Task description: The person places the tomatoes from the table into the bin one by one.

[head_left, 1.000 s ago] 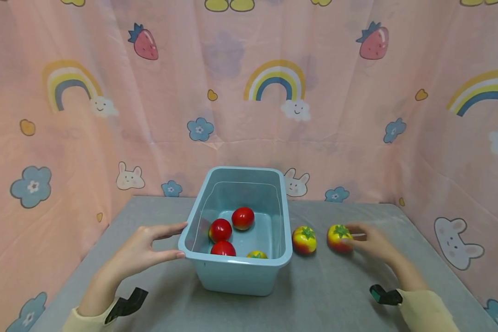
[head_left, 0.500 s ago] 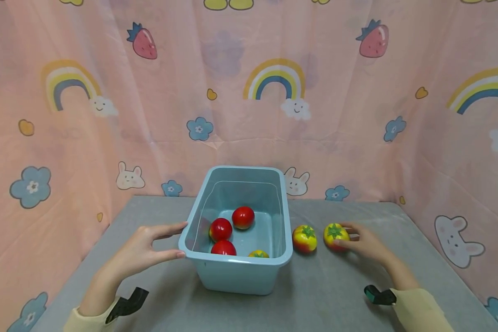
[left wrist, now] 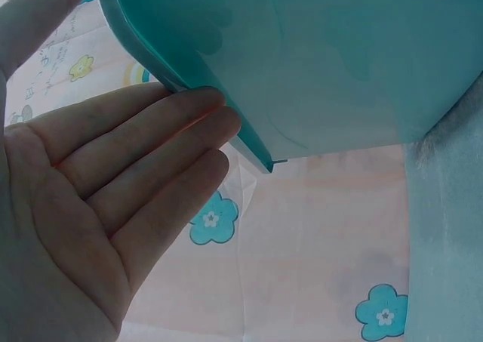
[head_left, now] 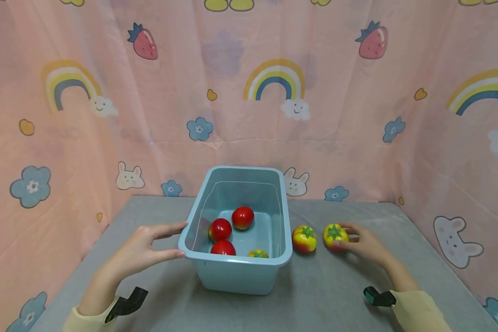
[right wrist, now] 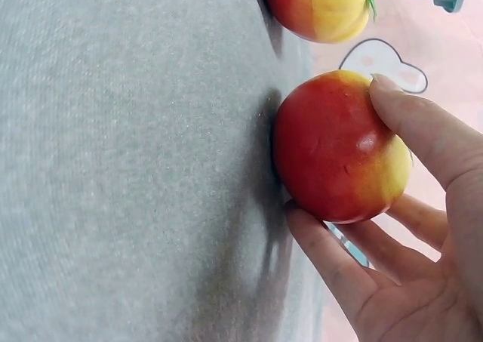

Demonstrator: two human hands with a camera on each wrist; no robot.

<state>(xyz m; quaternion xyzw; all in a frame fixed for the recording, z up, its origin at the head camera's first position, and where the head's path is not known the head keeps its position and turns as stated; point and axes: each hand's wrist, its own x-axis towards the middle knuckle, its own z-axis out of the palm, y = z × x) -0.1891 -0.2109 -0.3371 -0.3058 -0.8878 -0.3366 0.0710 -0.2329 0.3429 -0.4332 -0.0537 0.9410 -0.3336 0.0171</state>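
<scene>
Pinching the likely light, slick tomato by its sides, right hand curls; straight-fingered left hand touches bin.

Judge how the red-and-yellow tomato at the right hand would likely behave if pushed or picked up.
The tomato would probably roll if nudged, being round on a flat grey table. Its shine suggests a smooth, perhaps slightly slippery skin. It seems stiff: no dent shows where the right hand touches it.
</scene>
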